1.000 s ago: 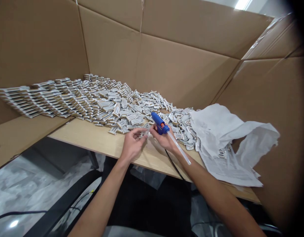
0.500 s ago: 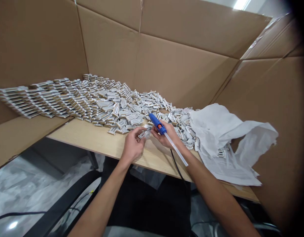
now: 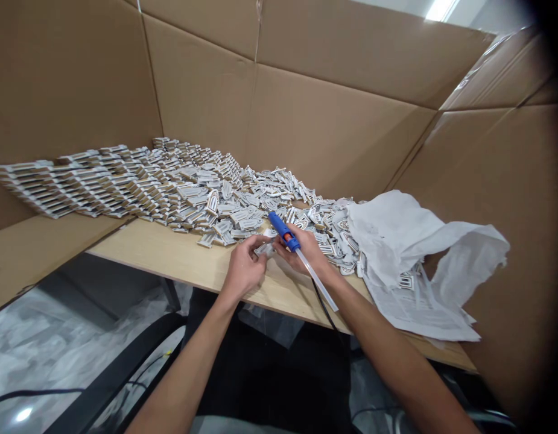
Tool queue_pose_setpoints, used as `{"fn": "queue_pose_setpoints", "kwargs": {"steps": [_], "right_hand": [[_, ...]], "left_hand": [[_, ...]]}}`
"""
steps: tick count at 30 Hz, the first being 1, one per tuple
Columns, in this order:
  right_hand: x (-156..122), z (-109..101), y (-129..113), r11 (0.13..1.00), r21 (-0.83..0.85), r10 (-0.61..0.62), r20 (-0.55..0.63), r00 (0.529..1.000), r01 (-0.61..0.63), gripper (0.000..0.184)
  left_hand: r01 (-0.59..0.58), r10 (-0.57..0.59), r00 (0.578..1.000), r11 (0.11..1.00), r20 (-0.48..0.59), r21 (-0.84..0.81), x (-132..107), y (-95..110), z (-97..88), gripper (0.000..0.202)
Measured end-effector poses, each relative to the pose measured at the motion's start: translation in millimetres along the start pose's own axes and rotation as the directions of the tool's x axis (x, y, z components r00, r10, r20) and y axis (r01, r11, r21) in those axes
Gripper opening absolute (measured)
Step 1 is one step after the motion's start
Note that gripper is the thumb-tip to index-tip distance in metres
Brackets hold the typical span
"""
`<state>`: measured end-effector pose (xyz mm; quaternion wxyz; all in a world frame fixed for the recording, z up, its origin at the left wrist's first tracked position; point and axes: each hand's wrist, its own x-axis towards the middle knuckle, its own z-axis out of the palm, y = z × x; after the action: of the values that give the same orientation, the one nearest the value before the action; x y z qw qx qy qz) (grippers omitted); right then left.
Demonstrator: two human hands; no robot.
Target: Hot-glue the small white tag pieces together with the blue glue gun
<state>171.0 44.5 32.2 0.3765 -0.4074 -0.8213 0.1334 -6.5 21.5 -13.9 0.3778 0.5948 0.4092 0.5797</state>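
Cardboard walls (image 3: 333,120) surround a wooden table (image 3: 170,259), where rows of white tiles (image 3: 179,181) spill into a heap against crumpled paper (image 3: 396,241), its print unreadable. The right hand (image 3: 306,253) wraps a blue glue gun (image 3: 283,231) just above the table, while the left hand (image 3: 242,268) pinches a small piece (image 3: 264,249), mostly hidden by the fingers.
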Motion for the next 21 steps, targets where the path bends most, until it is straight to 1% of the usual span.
{"fn": "queue_pose_setpoints", "kwargs": {"steps": [6, 12, 17, 19, 21], "right_hand": [[-1, -1, -6, 0.997, -0.072, -0.008, 0.004, 1.0, 0.009, 0.016], [-3, 4, -6, 0.997, -0.079, -0.022, 0.004, 1.0, 0.023, 0.017], [-3, 11, -1, 0.988, -0.117, -0.102, 0.006, 0.995, 0.102, 0.016], [-3, 13, -1, 0.981, -0.159, -0.113, -0.023, 0.993, 0.108, 0.015], [-3, 12, -2, 0.978, -0.194, -0.088, -0.079, 0.993, 0.071, 0.014]], "left_hand": [[0.008, -0.009, 1.0, 1.0, -0.007, -0.028, 1, 0, -0.1, 0.037], [-0.007, 0.007, 1.0, 1.0, 0.001, -0.018, 2, -1, 0.4, 0.035], [-0.011, 0.011, 1.0, 1.0, 0.014, -0.03, 1, 0, -0.5, 0.037], [0.003, -0.004, 1.0, 0.999, -0.014, -0.044, 1, 1, -0.7, 0.043], [0.026, -0.032, 0.998, 0.995, -0.058, -0.093, 2, 1, -0.5, 0.05]]}}
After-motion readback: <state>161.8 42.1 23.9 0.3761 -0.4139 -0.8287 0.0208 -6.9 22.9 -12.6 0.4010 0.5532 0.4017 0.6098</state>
